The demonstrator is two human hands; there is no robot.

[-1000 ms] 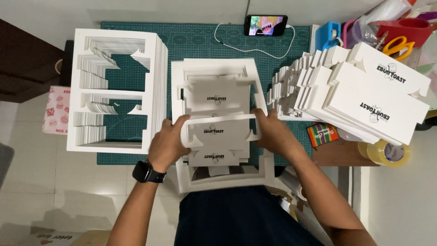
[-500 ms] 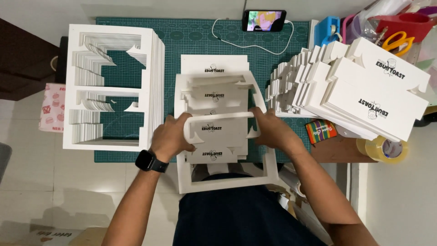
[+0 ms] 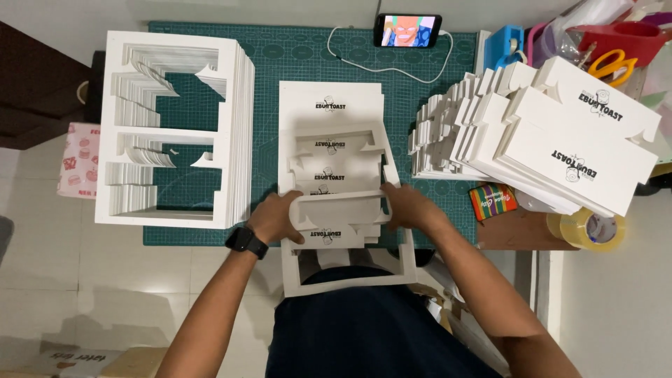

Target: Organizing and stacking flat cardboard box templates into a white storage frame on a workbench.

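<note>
Frame stack [image 3: 175, 133] left, sheet pile [image 3: 332, 168] centre, cutouts [image 3: 553, 133] right.

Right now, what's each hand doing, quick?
Left hand: closed on the left edge of the white die-cut cardboard piece.
Right hand: closed on that piece's right edge.

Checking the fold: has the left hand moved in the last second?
Yes. The left hand has shifted slightly right, away from the stack of white frames, pressing the card piece inward.
</note>
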